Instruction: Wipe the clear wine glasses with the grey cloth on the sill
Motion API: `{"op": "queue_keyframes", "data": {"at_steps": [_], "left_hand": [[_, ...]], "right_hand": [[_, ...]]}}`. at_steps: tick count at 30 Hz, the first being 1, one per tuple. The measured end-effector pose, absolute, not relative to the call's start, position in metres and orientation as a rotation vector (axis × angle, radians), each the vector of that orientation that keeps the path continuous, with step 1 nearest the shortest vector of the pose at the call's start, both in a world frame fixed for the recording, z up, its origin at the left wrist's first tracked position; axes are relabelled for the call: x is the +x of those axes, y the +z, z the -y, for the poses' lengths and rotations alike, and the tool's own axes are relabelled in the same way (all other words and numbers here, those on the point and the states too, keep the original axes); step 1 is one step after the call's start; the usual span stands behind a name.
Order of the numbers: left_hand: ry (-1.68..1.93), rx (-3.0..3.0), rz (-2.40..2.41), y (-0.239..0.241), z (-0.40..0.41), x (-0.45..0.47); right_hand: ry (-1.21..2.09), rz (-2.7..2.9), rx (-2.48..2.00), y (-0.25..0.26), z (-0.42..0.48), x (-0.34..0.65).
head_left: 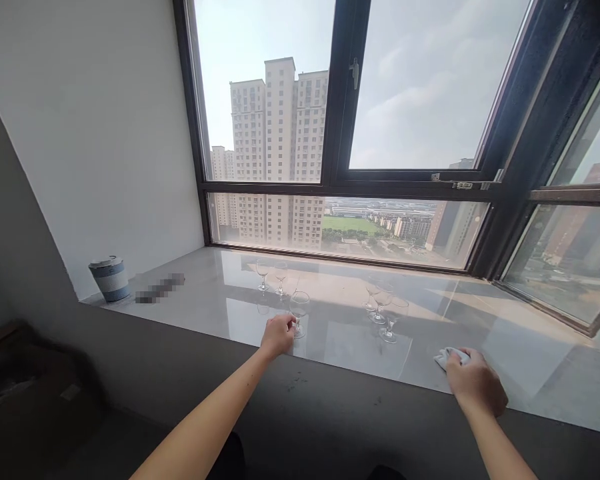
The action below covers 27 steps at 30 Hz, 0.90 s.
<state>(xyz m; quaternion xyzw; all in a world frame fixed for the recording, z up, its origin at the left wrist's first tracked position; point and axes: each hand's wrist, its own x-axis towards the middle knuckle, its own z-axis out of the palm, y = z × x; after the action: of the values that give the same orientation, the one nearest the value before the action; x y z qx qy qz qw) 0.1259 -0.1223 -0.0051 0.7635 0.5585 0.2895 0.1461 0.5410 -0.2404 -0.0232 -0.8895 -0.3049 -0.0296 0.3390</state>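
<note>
The left hand (279, 335) pinches one glass (300, 306) upright on the sill (347, 348), the right hand (479, 385) grips a cloth (449, 357), and five other glasses (380, 309) stand unheld.

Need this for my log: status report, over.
Left hand at glass; right hand gripping cloth. Glass upright. Five other glasses nearby, neither hand blocked.

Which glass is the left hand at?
The front glass of the left group: fingers of the left hand are at its stem. The two glasses behind it and three glasses to its right stand untouched.
</note>
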Motion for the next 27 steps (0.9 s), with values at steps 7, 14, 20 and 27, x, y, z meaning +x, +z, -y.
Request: {"op": "queue_keyframes", "data": {"at_steps": [7, 14, 20, 27], "left_hand": [[0.862, 2.109, -1.61, -0.003, 0.118, 0.122], [0.948, 2.087, -1.503, -0.015, 0.106, 0.12], [0.924, 2.113, -1.504, -0.016, 0.108, 0.122], [0.859, 2.167, -1.503, -0.012, 0.112, 0.122]], "right_hand": [[-0.103, 0.797, -2.309, -0.023, 0.24, 0.541], [-0.112, 0.808, -2.289, -0.023, 0.241, 0.54], [-0.091, 0.814, -2.3, -0.023, 0.241, 0.54], [-0.103, 0.807, -2.305, -0.026, 0.239, 0.544]]}}
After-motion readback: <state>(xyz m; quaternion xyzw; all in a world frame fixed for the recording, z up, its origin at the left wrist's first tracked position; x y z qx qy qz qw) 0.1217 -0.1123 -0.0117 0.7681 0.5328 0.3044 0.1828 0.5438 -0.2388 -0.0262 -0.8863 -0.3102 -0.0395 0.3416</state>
